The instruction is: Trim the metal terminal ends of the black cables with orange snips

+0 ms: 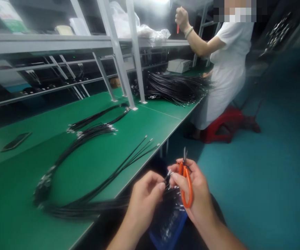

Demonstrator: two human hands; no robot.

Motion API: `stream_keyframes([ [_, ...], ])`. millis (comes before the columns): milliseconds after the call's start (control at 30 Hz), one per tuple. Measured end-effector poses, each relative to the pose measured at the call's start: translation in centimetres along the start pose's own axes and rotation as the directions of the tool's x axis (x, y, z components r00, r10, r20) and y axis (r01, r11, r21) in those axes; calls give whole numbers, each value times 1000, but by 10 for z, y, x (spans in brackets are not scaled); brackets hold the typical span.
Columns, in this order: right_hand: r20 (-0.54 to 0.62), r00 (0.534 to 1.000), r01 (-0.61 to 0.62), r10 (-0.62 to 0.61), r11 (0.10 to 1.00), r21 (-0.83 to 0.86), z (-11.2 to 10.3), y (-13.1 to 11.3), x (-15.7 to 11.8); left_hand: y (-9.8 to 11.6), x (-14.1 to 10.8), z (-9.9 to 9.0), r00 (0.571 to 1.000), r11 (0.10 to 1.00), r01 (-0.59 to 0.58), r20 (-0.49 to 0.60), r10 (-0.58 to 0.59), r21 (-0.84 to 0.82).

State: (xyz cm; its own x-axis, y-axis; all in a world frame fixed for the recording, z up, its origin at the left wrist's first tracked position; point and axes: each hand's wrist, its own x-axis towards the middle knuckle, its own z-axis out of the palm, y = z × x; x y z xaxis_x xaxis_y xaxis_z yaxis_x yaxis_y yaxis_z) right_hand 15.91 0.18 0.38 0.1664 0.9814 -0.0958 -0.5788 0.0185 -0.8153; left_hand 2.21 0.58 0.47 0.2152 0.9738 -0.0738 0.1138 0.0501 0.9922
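My left hand (147,196) is closed, its thumb and forefinger pinching the end of a black cable (167,178). Close beside it, my right hand (198,187) holds a pair of scissors (188,189) with orange handles, blades pointing up, against the palm. Its thumb and forefinger also meet at the cable's pale tip. A bundle of black cables (74,210) runs from the green table over its edge and under my left hand. Several loose silvery cable ends (179,199) show below my hands, above a blue bin (174,231) partly hidden by my arms.
On the green table (92,163) lie more black cables (97,131) and a dark flat phone-like object (16,141). White posts (121,59) hold up a shelf. Farther back, a co-worker (228,62) sits on a red stool (223,126) by a big cable pile (176,86).
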Motion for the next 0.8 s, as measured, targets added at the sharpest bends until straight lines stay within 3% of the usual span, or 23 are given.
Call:
stream_keyframes([
  [267, -1, 998, -58, 58, 998, 24, 8, 2, 5, -1, -4, 6, 990, 980, -45, -121, 70, 194],
  [533, -32, 997, -76, 75, 997, -16, 10, 7, 5, -5, -10, 7, 958, 889, -130, -175, 226, 438],
  [800, 96, 972, -230, 216, 960, 161, 12, 13, 6, -10, -15, 5, 972, 962, -115, -172, 161, 247],
])
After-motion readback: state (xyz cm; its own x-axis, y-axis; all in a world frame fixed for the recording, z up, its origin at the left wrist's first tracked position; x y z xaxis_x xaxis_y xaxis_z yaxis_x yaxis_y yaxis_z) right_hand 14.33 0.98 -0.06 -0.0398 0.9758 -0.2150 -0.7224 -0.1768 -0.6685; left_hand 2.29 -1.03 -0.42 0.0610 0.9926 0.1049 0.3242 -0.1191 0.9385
